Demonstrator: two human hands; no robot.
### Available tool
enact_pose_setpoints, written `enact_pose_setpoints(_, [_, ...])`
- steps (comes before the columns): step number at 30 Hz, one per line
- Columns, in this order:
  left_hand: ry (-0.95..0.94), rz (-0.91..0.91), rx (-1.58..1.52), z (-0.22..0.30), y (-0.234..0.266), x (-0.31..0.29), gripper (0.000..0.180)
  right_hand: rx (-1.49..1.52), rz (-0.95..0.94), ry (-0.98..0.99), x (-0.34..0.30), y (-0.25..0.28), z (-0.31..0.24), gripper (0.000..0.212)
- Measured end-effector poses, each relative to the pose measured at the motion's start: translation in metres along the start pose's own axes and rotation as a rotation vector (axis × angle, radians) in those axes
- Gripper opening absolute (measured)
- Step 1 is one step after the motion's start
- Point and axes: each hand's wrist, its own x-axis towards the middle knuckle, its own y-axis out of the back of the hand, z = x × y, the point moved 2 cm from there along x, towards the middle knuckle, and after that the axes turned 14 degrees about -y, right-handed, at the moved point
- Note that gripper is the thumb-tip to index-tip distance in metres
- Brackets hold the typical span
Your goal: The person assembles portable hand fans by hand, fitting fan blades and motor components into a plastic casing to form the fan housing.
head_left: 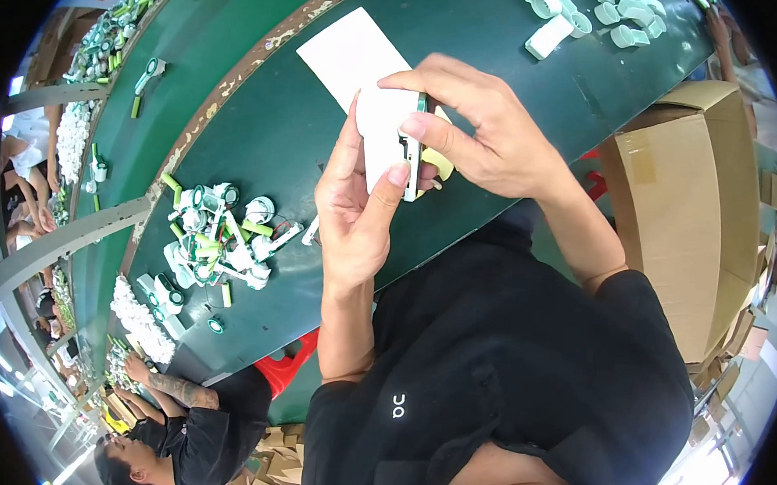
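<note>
My left hand (355,214) is closed around a white plastic housing (384,124) with a green rim and a slotted side, its thumb pressed on the lower edge. The right hand (491,129) grips the same housing from the other side, with the thumb on its slotted side and the fingers over the top. A pale yellow piece (446,158) shows partly behind the housing and under the right hand; I cannot make out what it is. Just beyond the hands, a white sheet (350,52) lies flat on the dark green table (477,238).
A heap of white-and-green handheld-fan parts with light green cylinders (218,234) lies left on the table. Pale green cups (629,18) and a white block (549,37) lie far right. A cardboard box (672,205) stands right. Across a worn rail runs a green conveyor (163,99). A co-worker (194,434) works lower left.
</note>
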Motion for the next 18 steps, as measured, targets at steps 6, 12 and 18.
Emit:
enact_pose_setpoints(6, [0.128,-0.068,-0.093,0.005,-0.023,-0.005,0.064,0.022,0.126,0.196,0.007,0.001,0.001,0.03])
enact_pose_setpoints(12, [0.225,-0.067,-0.055,0.003,-0.017,-0.003,0.038,-0.09,0.206,0.149,0.005,0.0,0.004,0.028])
enact_pose_setpoints(18, [0.253,-0.03,-0.053,0.006,-0.016,-0.001,0.038,-0.076,0.046,0.097,0.009,0.003,0.004,0.032])
